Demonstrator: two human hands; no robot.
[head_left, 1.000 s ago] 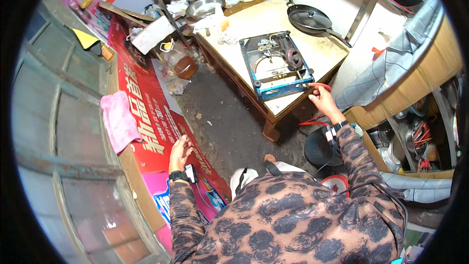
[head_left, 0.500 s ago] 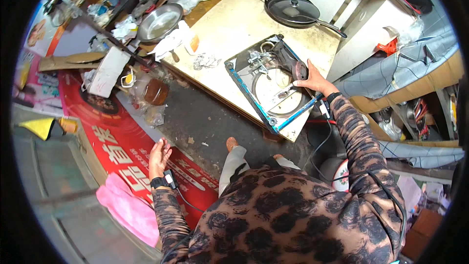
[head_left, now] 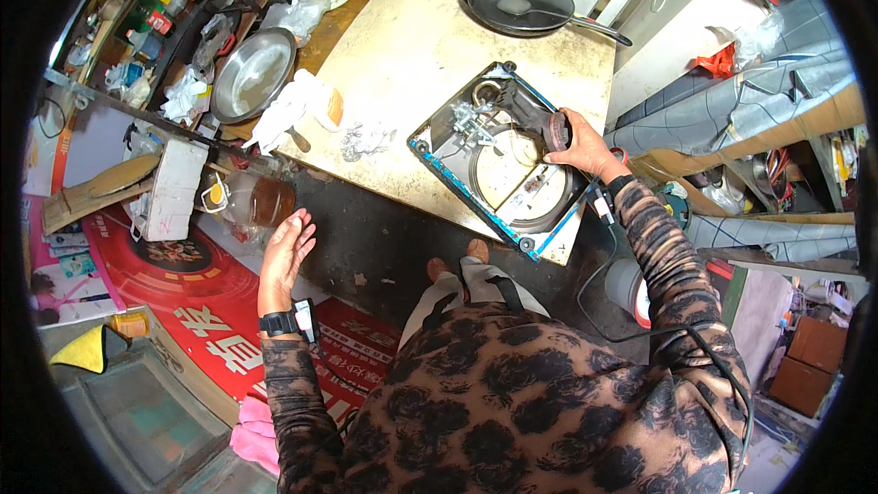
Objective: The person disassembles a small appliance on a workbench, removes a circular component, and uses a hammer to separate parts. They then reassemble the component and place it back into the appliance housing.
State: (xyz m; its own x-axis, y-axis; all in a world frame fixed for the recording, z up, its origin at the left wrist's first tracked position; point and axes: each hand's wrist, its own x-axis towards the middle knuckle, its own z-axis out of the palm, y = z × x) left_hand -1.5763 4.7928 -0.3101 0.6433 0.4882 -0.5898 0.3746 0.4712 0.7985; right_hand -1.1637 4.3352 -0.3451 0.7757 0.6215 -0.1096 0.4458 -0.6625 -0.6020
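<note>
On the table, an upturned gas stove (head_left: 469, 198) with blue-edged sides lies with its underside parts and a large round opening exposed. My right hand (head_left: 585, 148) is at the stove's right side, its fingers and thumb closed around a dark round burner part (head_left: 557, 133). That part joins a dark body reaching toward the fittings at the stove's far end. Well off to the left and lower than the table, my left hand (head_left: 286, 256) hangs in the air, palm turned inward, fingers loosely bent and apart. It holds nothing.
A lidded black frying pan (head_left: 517, 7) stands at the table's far end. Crumpled foil (head_left: 368, 141) and a white plastic bag (head_left: 297, 110) lie left of the stove. Beyond them is a metal basin (head_left: 253, 76). Wooden board pieces (head_left: 101, 192) lean at left.
My left hand has moved a little forward, with its fingers turned more upright. My right hand stays on the burner part. The whole view has shifted slightly.
</note>
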